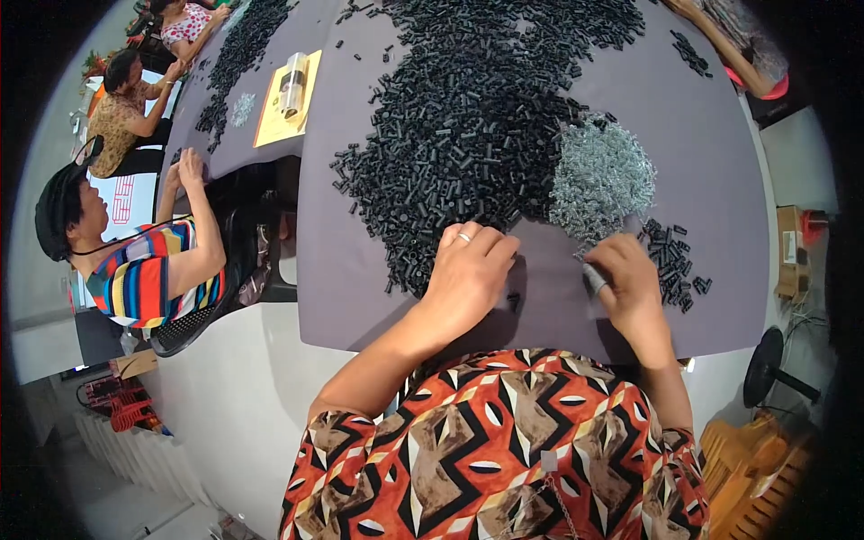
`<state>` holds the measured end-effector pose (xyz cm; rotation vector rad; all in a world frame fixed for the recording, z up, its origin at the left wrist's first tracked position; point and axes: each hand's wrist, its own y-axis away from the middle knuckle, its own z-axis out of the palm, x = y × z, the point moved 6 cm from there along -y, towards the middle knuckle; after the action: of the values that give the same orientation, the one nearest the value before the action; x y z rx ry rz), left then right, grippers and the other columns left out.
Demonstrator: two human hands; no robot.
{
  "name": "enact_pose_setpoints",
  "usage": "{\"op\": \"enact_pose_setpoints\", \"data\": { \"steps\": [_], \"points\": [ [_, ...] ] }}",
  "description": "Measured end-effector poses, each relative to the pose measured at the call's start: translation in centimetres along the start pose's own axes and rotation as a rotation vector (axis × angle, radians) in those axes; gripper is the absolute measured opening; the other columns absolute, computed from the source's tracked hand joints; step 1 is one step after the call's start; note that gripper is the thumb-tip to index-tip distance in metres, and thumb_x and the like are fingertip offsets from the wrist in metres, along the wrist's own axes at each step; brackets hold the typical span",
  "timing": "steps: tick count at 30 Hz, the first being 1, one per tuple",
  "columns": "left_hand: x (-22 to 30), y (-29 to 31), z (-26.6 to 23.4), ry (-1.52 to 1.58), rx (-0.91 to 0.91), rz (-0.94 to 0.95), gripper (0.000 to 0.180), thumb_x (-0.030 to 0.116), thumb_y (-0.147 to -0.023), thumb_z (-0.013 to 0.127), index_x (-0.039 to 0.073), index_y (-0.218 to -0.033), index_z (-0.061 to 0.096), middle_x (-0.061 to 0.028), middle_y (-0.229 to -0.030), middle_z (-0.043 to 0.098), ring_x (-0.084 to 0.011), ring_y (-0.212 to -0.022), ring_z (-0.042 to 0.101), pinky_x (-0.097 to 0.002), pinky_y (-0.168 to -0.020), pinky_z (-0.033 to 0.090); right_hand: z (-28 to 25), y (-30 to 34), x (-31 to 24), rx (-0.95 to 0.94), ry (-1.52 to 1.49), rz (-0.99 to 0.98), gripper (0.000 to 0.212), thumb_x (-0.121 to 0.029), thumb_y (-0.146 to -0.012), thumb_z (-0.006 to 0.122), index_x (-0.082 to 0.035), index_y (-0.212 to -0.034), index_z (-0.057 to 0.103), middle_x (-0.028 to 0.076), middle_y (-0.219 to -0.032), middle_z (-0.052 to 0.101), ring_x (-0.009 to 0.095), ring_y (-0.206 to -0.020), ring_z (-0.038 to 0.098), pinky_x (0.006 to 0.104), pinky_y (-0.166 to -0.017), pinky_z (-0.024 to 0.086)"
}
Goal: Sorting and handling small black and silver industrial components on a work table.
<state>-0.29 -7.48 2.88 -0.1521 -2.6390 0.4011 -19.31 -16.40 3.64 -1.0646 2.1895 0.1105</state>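
A wide heap of small black cylindrical pieces (459, 126) covers much of the grey-covered table (360, 310). At the heap's near edge is my left hand (472, 270), with a ring on one finger. Its fingers are bent together, and the fingertips are partly hidden, so what they hold is unclear. My right hand (625, 279) is closed in a pinch just below a mound of small silver metal parts (603, 175). A grey cover wraps its thumb; whatever lies between the fingertips is too small to name. One loose black piece (513, 301) lies between my hands.
More black pieces (670, 265) lie right of my right hand. A person in a striped shirt (157, 270) sits at the left table, which bears a yellow sheet (286, 108) with a clear container (292, 85). Another person's arm (729, 45) reaches in at far right.
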Motion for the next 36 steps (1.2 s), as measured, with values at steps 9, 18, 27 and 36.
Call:
{"op": "enact_pose_setpoints", "data": {
  "steps": [9,18,27,36],
  "points": [
    [-0.2,1.1,0.9,-0.053,-0.065,0.022,0.027,0.008,-0.081,0.072,0.008,-0.107,0.066,-0.0057,-0.097,0.061,-0.0268,-0.093,0.055,-0.0409,-0.084,0.04,1.9,-0.7,-0.5,-0.024,0.21,-0.017,0.028,0.002,-0.065,0.067,-0.003,-0.091,0.061,0.012,-0.089,0.055,0.034,-0.091,0.056,0.0442,-0.075,0.048],
    [-0.5,1.1,-1.0,0.411,-0.004,-0.156,0.027,0.003,-0.085,0.068,0.004,-0.112,0.066,-0.0094,-0.097,0.063,-0.0268,-0.092,0.061,-0.0365,-0.081,0.047,2.3,-0.4,-0.5,-0.123,-0.017,0.047,0.024,0.002,-0.069,0.069,-0.003,-0.091,0.059,0.011,-0.093,0.06,0.028,-0.089,0.063,0.0359,-0.074,0.05],
    [-0.4,2.0,2.8,1.446,-0.131,-0.654,0.018,-0.001,-0.095,0.06,-0.001,-0.113,0.063,-0.0048,-0.094,0.067,-0.014,-0.087,0.069,-0.0253,-0.079,0.053,4.5,-1.2,-0.7,-0.096,-0.98,0.228,0.012,0.004,-0.085,0.067,0.0,-0.094,0.061,0.002,-0.095,0.064,0.009,-0.084,0.062,0.0234,-0.073,0.049],
    [-0.1,2.0,3.1,1.328,-0.093,-0.592,0.031,-0.005,-0.09,0.066,0.0,-0.12,0.062,-0.0044,-0.103,0.066,-0.0106,-0.091,0.067,-0.0241,-0.078,0.054,2.4,-1.8,-3.0,-0.075,-0.619,0.073,0.016,0.005,-0.078,0.069,0.0,-0.093,0.064,0.007,-0.089,0.063,0.016,-0.081,0.064,0.0277,-0.072,0.05]
  ]
}}
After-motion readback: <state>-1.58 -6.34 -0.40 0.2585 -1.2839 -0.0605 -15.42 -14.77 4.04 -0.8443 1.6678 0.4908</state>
